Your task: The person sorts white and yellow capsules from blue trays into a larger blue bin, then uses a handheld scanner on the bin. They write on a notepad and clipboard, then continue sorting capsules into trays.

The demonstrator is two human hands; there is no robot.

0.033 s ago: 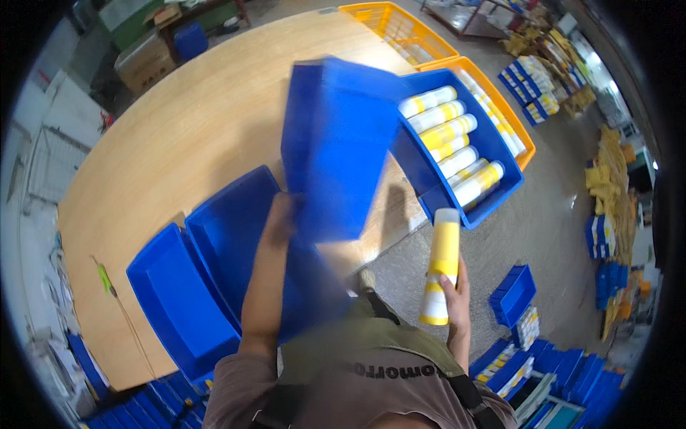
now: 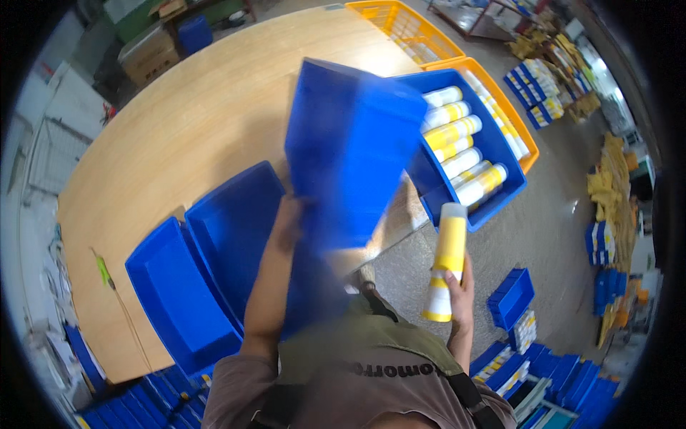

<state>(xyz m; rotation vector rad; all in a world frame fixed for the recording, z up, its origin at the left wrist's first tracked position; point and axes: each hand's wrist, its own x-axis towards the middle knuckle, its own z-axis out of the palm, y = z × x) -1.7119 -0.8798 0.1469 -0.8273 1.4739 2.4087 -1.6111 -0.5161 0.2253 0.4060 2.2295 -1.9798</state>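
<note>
My left hand [image 2: 291, 218] grips the lower left edge of a blue plastic bin [image 2: 350, 157], held tilted above the table; motion blurs the bin and hides some fingers. In my right hand [image 2: 461, 289] is a yellow-and-white cylindrical tube [image 2: 450, 239] with a pale translucent end, roughly upright, fingers wrapped round its lower half. Just beyond the tube, a larger blue crate [image 2: 516, 191] holds several similar tubes lying side by side. Part of that crate is behind the raised bin. Two bare-bottomed blue bins, one [image 2: 179, 293] and another [image 2: 232, 214], sit side by side left of my left forearm.
The round-edged wooden table [image 2: 179, 121] spreads ahead and left, with a green-handled tool [image 2: 103, 273] on it. Yellow crates [image 2: 407, 28] stand beyond the table's far right. A blue bin [image 2: 511, 297] stands on the floor at right, and stacked blue bins [image 2: 564, 372] fill the lower right.
The raised blue bin has shifted slightly right, covering more of the crate of tubes. The tube in my right hand has moved a little right and up, tilting slightly.
</note>
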